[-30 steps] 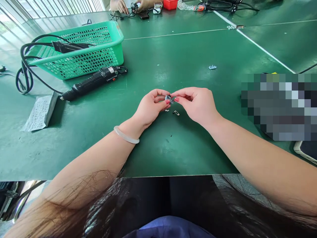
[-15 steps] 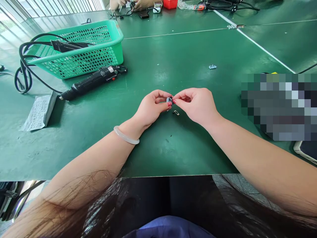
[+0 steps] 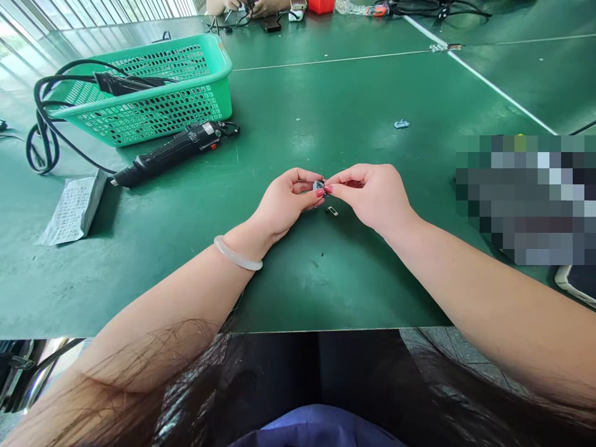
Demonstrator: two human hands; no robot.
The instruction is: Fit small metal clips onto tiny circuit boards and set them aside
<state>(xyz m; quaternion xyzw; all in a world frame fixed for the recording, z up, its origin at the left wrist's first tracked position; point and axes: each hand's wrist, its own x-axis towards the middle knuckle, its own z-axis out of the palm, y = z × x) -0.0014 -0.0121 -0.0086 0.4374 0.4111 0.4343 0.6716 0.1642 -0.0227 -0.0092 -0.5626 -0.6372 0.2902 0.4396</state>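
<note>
Between my two hands, just above the green table point(image 3: 288, 273), is a small grey-and-black part point(image 3: 318, 185), too small to name more closely. My left hand point(image 3: 288, 197) grips it between thumb and fingers, a pale bangle on the wrist. My right hand point(image 3: 372, 192) pinches at the part's right side with thumb and forefinger; whether a separate tiny piece is in that pinch is hidden. Just below the fingertips a small rectangular frame-like piece point(image 3: 332, 211) lies on the table.
At the left stand a green plastic basket point(image 3: 172, 115) with cables and a black electric screwdriver point(image 3: 172, 155). A paper-covered block point(image 3: 72, 208) lies nearby. A small bluish piece point(image 3: 401, 124) sits farther back. Blurred-out items point(image 3: 526, 205) are at right. Another person's hands point(image 3: 251, 6) work at the far edge.
Both hands keep nearly the same place, with the part between them turned very slightly. The whole view has shifted a little.
</note>
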